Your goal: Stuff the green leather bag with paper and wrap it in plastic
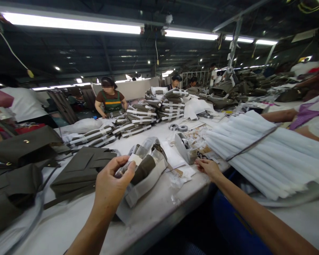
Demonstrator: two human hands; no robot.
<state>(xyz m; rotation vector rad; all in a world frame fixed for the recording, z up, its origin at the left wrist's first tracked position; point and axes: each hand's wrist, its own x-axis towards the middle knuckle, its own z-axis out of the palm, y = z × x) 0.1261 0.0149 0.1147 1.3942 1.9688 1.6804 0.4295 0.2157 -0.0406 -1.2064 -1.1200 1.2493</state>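
My left hand (110,179) is closed, with a small white card (135,159) pinched between thumb and fingers. Beneath and beside it lies a dark olive strap bundle (145,169), partly wrapped in clear plastic and pale padding. My right hand (209,169) reaches to the near end of a grey tape dispenser (185,147), its fingertips pinched together; whatever they grip is too small to make out. Left of my left hand rests a dark olive bag (79,170), lying flat on the white table (159,209).
Wrapped olive bundles (159,106) are piled at the back of the table. Two tape rolls (178,127) lie beyond the dispenser. A strapped stack of white padded sheets (263,148) stands at right, near a co-worker's arm (279,115). Another person (110,99) stands across the table.
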